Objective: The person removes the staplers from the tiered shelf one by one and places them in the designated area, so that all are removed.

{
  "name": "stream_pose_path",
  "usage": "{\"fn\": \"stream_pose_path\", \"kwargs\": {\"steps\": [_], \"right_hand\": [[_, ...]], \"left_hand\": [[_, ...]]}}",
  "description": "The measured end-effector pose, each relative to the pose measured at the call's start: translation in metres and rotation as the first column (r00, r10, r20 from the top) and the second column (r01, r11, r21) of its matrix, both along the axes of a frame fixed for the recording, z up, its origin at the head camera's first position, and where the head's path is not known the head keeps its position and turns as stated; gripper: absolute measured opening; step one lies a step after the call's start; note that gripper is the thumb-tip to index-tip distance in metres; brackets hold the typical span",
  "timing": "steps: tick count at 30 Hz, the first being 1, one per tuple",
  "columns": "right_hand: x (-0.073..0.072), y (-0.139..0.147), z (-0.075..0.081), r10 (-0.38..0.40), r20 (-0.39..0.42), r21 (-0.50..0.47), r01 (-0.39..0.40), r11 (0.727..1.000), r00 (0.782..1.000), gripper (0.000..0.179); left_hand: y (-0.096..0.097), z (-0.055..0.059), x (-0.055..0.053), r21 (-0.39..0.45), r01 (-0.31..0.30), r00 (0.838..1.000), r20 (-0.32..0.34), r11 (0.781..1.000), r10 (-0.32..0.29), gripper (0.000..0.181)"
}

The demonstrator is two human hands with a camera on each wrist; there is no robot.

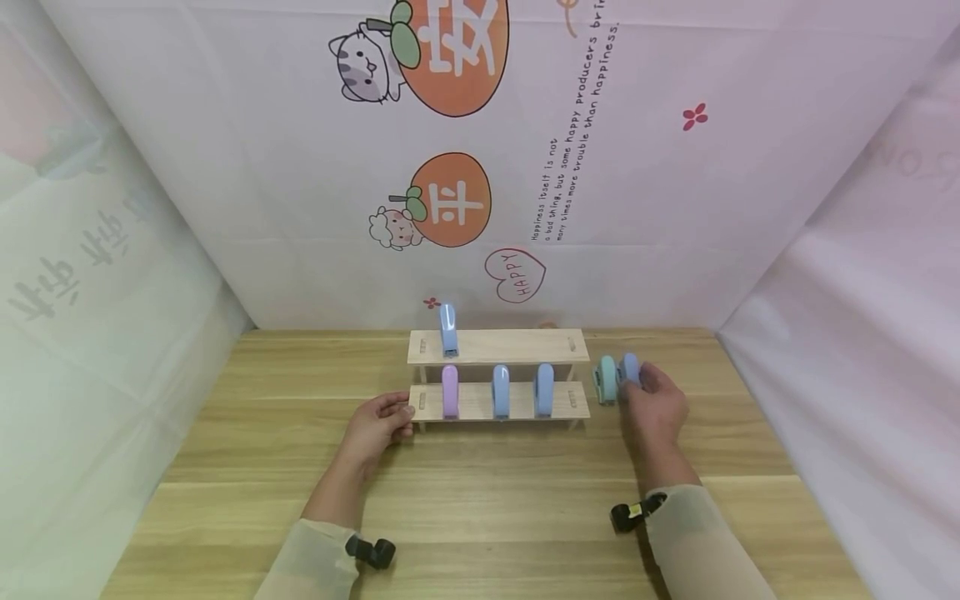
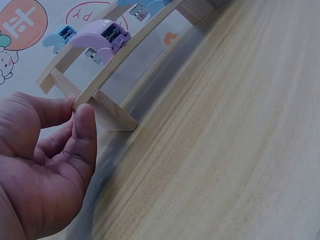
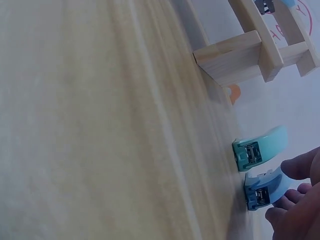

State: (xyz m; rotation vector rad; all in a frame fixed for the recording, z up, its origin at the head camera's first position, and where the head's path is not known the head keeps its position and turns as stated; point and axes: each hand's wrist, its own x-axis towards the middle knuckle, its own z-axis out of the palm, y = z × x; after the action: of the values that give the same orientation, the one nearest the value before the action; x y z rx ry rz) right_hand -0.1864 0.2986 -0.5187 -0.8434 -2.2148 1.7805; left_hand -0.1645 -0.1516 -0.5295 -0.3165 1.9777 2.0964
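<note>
My left hand (image 1: 378, 429) pinches the left end of the lower board of a two-step wooden rack (image 1: 475, 402) between thumb and fingers. On that board stand a purple stapler (image 1: 450, 390), a blue stapler (image 1: 500, 390) and another blue stapler (image 1: 543, 390). One more blue stapler (image 1: 448, 329) is on the upper board, towards its left end. Right of the rack, my right hand (image 1: 658, 408) holds a blue stapler (image 3: 265, 190), thumb on one side and fingers on the other. A teal stapler (image 3: 262, 147) stands close beside it on the table.
The wood-grain table (image 1: 495, 508) spreads in front of the rack. A white printed cloth (image 1: 300, 192) hangs behind it, with more cloth along both sides. Small black cameras are strapped to the left wrist (image 1: 371, 552) and right wrist (image 1: 630, 515).
</note>
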Motion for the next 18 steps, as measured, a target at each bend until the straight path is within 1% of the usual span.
{"fn": "stream_pose_path", "kwargs": {"steps": [1,4,10,15,18], "right_hand": [[0.0,0.0,0.001,-0.004,0.0,-0.01,0.004,1.0,1.0,0.066],[0.0,0.0,0.003,-0.008,-0.001,0.003,0.008,1.0,1.0,0.065],[-0.002,0.001,0.005,-0.011,-0.005,0.056,0.011,0.998,1.0,0.061],[-0.003,0.002,0.008,-0.011,-0.013,0.043,0.012,0.999,1.0,0.063],[-0.004,0.002,0.012,-0.01,-0.028,0.091,0.013,0.996,1.0,0.061]], "left_hand": [[0.0,0.0,0.0,0.001,-0.001,1.0,0.0,1.0,0.001,0.042],[0.0,0.0,0.001,0.005,-0.007,1.0,0.001,1.0,0.007,0.042],[0.0,-0.002,-0.001,0.012,-0.013,1.0,0.0,1.0,0.013,0.043],[0.0,-0.002,-0.001,0.01,-0.012,1.0,-0.005,1.0,0.012,0.043],[0.001,-0.002,-0.001,0.012,-0.012,1.0,-0.006,1.0,0.012,0.041]]}}
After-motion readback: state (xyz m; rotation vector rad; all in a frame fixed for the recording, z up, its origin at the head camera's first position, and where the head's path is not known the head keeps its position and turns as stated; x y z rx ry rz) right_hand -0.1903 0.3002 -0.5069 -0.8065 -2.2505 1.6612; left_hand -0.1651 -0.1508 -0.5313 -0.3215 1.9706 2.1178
